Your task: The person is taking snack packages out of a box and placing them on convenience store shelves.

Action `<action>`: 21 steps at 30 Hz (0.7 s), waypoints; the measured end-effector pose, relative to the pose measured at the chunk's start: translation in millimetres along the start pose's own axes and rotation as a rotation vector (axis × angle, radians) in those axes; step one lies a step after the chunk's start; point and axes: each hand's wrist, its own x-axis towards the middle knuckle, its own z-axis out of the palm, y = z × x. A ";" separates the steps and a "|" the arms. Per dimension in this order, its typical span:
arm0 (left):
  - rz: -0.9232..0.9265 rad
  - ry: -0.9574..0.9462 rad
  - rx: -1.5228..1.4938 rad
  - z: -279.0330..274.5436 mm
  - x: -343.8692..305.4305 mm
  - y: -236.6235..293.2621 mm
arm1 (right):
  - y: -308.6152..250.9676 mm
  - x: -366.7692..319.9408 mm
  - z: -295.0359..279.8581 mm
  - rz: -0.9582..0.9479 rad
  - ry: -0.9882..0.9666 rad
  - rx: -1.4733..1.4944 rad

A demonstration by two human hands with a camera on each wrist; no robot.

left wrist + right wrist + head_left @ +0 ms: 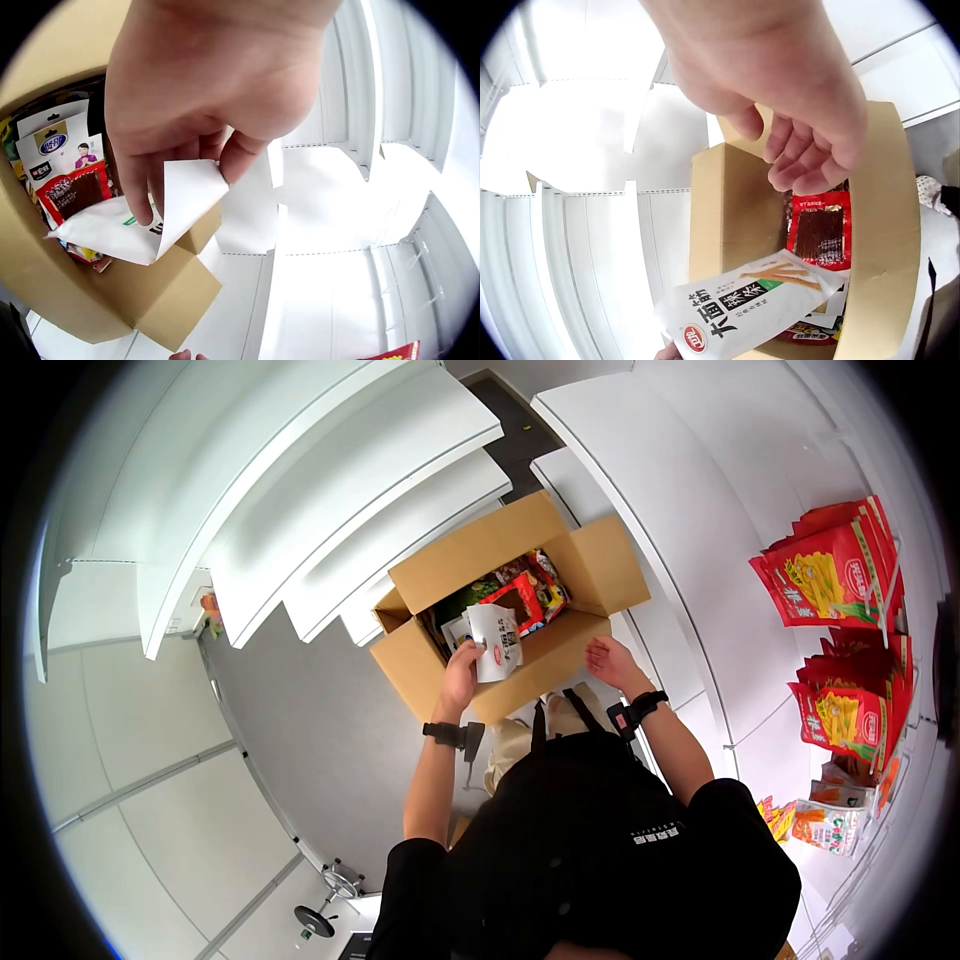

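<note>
My left hand [462, 676] pinches the edge of a white snack packet [497, 642] over the near side of an open cardboard box [485, 550]. In the right wrist view, the packet's front [754, 304] shows dark lettering, a green patch and brown sticks. The left wrist view has thumb and fingers at one end of it, with the packet bent. My right hand [612, 662] holds nothing; its fingers hang loosely curled by the box's right flap. Inside the box lie several snack packets, among them a red-edged one with dark contents [821, 232].
White shelves [370, 470] rise at the upper left, and another white shelf [650, 490] runs along the right. Red snack bags [830, 575] hang on the right wall, with white and orange bags [830, 825] lower down. Grey floor [310, 730] lies left of the box.
</note>
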 end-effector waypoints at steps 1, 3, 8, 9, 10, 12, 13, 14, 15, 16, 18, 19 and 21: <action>0.013 -0.011 0.013 6.1 -9.3 6.1 | 2.2 -1.4 7.5 -0.010 0.012 -0.011; -0.005 -0.050 0.050 4.7 -19.0 7.7 | 6.4 -13.7 25.1 -0.075 -0.013 -0.161; -0.023 -0.161 0.159 -4.4 -48.9 7.4 | 31.3 -59.9 69.1 -0.640 -0.179 -0.938; -0.019 -0.189 0.184 -2.2 -57.7 9.9 | 31.3 -73.1 78.7 -0.721 -0.194 -1.074; -0.018 -0.194 0.183 0.8 -67.7 11.9 | 33.0 -83.5 86.2 -0.809 -0.206 -1.213; -0.041 -0.177 0.190 23.7 -100.0 25.9 | 44.2 -95.6 90.5 -0.793 -0.223 -1.242; -0.049 -0.167 0.193 28.7 -112.1 28.6 | 50.6 -101.2 92.8 -0.786 -0.233 -1.259; -0.033 -0.192 0.196 25.4 -117.7 24.7 | 58.8 -106.4 94.2 -0.709 -0.244 -1.211; -0.021 -0.213 0.197 21.4 -123.7 20.1 | 65.5 -110.9 94.5 -0.708 -0.253 -1.193; 0.000 -0.237 0.205 16.5 -130.4 13.8 | 74.3 -116.0 93.1 -0.701 -0.263 -1.175; 0.004 -0.297 0.185 10.4 -147.1 4.9 | 93.1 -126.7 89.4 -0.703 -0.256 -1.176; 0.007 -0.328 0.176 7.8 -155.9 0.3 | 102.1 -133.5 86.4 -0.677 -0.265 -1.186; 0.019 -0.333 0.152 4.2 -173.6 -7.2 | 113.4 -149.8 89.0 -0.650 -0.281 -1.196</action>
